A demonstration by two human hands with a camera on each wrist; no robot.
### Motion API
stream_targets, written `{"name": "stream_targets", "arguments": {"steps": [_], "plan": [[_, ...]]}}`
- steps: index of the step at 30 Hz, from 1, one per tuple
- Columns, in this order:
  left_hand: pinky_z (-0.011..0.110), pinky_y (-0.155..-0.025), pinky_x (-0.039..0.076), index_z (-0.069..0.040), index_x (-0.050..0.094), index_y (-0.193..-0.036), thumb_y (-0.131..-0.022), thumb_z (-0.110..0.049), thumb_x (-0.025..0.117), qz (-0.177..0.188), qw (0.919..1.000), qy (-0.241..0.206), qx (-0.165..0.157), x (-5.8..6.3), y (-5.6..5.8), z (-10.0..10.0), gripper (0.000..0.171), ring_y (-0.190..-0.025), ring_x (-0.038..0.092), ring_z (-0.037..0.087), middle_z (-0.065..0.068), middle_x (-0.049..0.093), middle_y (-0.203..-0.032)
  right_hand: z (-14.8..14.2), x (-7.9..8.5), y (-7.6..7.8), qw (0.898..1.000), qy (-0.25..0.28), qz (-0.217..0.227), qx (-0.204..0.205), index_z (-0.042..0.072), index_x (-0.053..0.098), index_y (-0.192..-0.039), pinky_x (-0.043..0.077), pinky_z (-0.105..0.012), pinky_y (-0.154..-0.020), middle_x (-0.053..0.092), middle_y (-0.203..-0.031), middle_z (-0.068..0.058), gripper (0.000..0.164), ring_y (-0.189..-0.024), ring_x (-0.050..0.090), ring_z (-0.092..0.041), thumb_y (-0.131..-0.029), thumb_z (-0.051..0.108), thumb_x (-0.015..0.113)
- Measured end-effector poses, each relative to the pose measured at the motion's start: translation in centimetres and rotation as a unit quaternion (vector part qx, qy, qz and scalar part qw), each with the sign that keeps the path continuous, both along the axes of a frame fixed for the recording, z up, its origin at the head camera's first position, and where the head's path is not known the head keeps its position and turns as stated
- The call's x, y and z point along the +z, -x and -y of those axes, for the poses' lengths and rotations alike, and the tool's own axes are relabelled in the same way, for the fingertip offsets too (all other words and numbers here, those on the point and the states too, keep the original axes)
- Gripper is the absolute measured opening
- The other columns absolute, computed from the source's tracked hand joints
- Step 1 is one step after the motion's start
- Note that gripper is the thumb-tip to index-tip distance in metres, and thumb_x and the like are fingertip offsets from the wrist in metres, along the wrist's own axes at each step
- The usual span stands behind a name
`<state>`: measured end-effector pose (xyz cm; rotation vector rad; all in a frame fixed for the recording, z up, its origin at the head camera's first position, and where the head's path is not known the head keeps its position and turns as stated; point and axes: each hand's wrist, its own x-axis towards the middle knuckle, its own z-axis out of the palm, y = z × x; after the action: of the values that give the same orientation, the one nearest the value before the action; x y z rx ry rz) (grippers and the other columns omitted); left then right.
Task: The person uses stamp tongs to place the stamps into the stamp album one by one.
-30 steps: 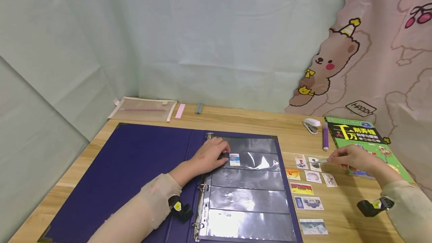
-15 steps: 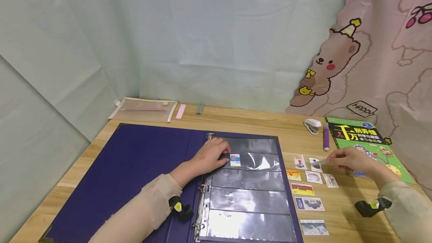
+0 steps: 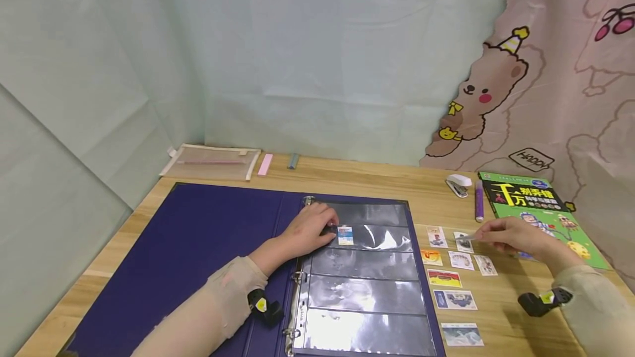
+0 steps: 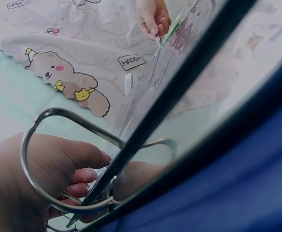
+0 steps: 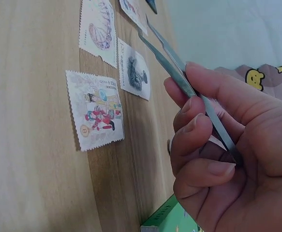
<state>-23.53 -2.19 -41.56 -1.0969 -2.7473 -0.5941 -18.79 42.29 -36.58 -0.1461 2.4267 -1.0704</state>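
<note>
In the head view an open dark-blue ring album (image 3: 198, 247) shows a page of clear pockets (image 3: 364, 293). A small blue-and-white stamp (image 3: 345, 235) sits in the second pocket, beside my left hand (image 3: 310, 227). Thumb and curled fingers of that hand pinch the page's clear film near the upper ring. My right hand (image 3: 511, 234) holds metal tweezers (image 5: 182, 79) over loose stamps right of the album. Their tips stand apart, with nothing seen between them. Under them lies a stamp with a dark figure (image 5: 135, 70); a red-figure stamp (image 5: 96, 110) is nearby.
More stamps lie along the album's right edge, among them a red-yellow one (image 3: 444, 277) and a grey one (image 3: 462, 334). A stapler (image 3: 458, 185), purple marker (image 3: 479, 201) and green book (image 3: 545, 219) are at right. A mesh pouch (image 3: 210, 161) lies at the back.
My right hand has shifted slightly left with the tweezers. The red-figure stamp has slid a little left, away from the dark-figure stamp. My left hand has stayed in place.
</note>
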Motion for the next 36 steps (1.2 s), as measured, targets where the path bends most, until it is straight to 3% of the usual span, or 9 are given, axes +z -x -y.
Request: {"name": "stream_targets", "arguments": {"steps": [11, 23, 29, 36], "plan": [[0.032, -0.079, 0.037, -0.016, 0.057, -0.091, -0.079, -0.023, 0.066, 0.005, 1.0, 0.006, 0.002, 0.03, -0.02, -0.06, 0.016, -0.081, 0.044, 0.011, -0.003, 0.051, -0.083, 0.4, -0.35, 0.29, 1.0, 0.023, 0.013, 0.015, -0.009, 0.056, -0.106, 0.033, -0.026, -0.04, 0.045, -0.058, 0.009, 0.036, -0.048, 0.037, -0.001, -0.092, 0.022, 0.049], [0.031, -0.077, 0.037, -0.017, 0.057, -0.091, -0.08, -0.024, 0.066, 0.006, 0.9999, 0.008, 0.004, 0.05, -0.01, -0.03, 0.016, -0.081, 0.043, 0.011, -0.004, 0.05, -0.083, 0.94, -0.16, 0.53, 1.0, -0.004, 0.023, 0.004, -0.005, 0.058, -0.105, 0.035, -0.023, -0.043, 0.048, -0.064, 0.007, 0.036, -0.051, 0.04, -0.003, -0.09, 0.026, 0.051], [0.031, -0.078, 0.037, -0.017, 0.057, -0.092, -0.08, -0.023, 0.066, 0.01, 0.9999, 0.006, 0.004, 0.06, -0.01, -0.03, 0.016, -0.081, 0.043, 0.011, -0.004, 0.051, -0.084, 0.85, 0.14, 0.74, 0.999, 0.009, 0.045, 0.02, -0.007, 0.057, -0.101, 0.032, -0.022, -0.042, 0.048, -0.064, 0.008, 0.035, -0.051, 0.04, -0.003, -0.09, 0.025, 0.051], [0.03, -0.077, 0.037, -0.017, 0.057, -0.092, -0.08, -0.024, 0.066, 0.005, 1.0, 0.006, 0.004, -0.1, 0.03, -0.03, 0.017, -0.081, 0.044, 0.011, -0.004, 0.051, -0.084, 0.92, -0.08, 0.94, 0.999, 0.002, 0.036, 0.029, -0.005, 0.06, -0.101, 0.034, -0.022, -0.041, 0.049, -0.064, 0.008, 0.033, -0.049, 0.039, -0.002, -0.09, 0.025, 0.051]]}}
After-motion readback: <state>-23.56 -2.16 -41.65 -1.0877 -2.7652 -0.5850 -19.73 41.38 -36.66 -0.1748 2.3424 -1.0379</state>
